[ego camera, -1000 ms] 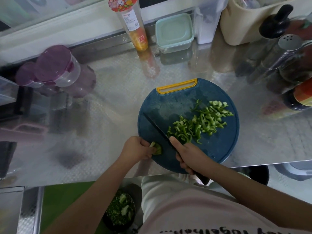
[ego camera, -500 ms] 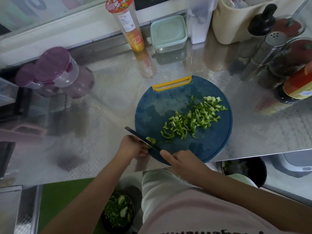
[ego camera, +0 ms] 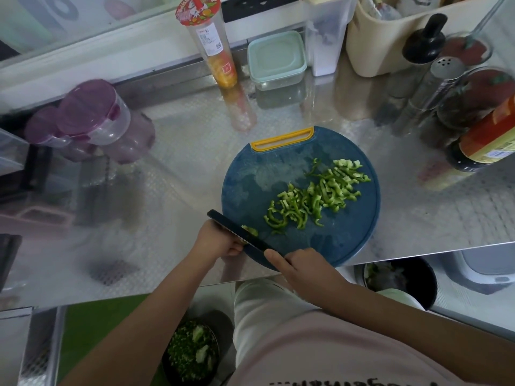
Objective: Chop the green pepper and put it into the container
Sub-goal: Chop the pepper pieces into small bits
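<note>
You have two hands in view, left hand [ego camera: 216, 240] and right hand [ego camera: 303, 270], one knife [ego camera: 237, 232], one round blue cutting board [ego camera: 250, 176], one mint-lidded container [ego camera: 276, 58] at top centre, two purple-lidded jars [ego camera: 92, 107] upper left, and two dark bowls [ego camera: 423, 280] along the bottom edge.

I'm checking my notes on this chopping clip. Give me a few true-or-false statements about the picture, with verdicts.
1. The right hand holds the knife. True.
2. The pepper strips are in the mint-lidded container. False: they lie on the blue cutting board; the container stands closed at the back.
3. The left hand lies flat, far from the board. False: its fingers are curled at the board's near-left edge, beside the blade.
4. The board's yellow handle points away from the person. True.
</note>
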`<state>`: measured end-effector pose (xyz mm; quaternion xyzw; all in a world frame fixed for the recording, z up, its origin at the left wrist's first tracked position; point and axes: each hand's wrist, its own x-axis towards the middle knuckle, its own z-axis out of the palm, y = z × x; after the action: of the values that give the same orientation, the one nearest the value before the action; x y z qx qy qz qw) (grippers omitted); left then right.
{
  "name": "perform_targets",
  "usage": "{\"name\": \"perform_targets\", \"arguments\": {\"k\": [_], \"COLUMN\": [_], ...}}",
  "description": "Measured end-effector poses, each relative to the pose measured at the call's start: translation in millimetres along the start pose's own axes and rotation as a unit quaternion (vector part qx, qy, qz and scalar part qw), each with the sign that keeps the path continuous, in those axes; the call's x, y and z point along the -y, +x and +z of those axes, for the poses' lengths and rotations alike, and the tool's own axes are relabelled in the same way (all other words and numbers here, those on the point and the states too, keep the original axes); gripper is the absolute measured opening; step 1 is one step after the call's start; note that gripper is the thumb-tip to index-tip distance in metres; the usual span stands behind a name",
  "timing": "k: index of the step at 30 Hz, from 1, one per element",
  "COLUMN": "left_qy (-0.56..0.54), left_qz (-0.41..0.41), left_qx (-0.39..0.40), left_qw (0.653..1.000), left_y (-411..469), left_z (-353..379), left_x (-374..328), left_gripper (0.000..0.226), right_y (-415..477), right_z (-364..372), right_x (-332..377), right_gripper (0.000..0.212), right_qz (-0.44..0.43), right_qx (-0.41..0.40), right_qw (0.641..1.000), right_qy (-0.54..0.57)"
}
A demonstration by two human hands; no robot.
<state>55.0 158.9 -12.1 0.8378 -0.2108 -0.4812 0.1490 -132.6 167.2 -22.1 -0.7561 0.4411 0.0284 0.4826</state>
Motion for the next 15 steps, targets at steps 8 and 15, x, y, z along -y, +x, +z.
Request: {"name": "perform_targets", "arguments": {"k": [8, 15], "left_qy": [0.034, 0.056], "left_qz": [0.01, 0.027], "left_qx": [0.001, 0.003], "left_qw": [0.999, 0.998], "left_y": [4.5, 3.8], "left_z": [0.1, -0.3], "left_x": [-0.7, -1.2], "left_gripper": [0.019, 0.02], "right_y": [4.4, 9.4], "right_z": [1.9, -2.3], "right_x": [-0.8, 6.6], "right_gripper": [0.062, 0.057], "right_qz": [0.017, 0.02], "right_qx": [0.009, 0.018], "right_qw": [1.0, 1.0], "right_qy": [0.002, -0.003]}}
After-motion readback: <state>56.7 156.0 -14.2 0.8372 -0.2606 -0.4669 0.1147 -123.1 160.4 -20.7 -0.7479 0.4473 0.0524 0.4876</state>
